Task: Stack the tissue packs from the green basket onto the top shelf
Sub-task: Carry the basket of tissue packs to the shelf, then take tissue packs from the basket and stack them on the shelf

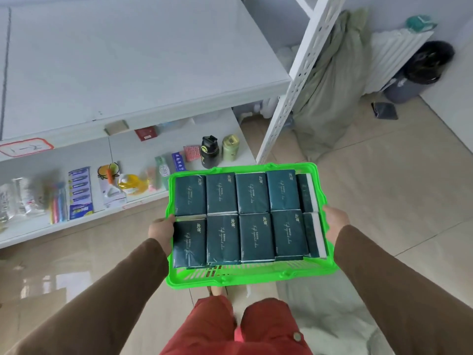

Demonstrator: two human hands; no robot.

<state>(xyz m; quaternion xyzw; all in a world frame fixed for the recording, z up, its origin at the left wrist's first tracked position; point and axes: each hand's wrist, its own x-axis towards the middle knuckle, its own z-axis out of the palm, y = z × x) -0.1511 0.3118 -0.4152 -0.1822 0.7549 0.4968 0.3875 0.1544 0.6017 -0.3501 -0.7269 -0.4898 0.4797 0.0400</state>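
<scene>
A bright green slatted plastic basket (249,274) is grasped at its side rims by the left hand (161,232) and right hand (335,222). It is filled with dark green wrapped tissue packs (252,192) laid in two rows. The white top shelf (133,60) lies just beyond, bare.

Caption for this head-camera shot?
Both hands, left hand and right hand, hold a green basket of tissue packs.
</scene>
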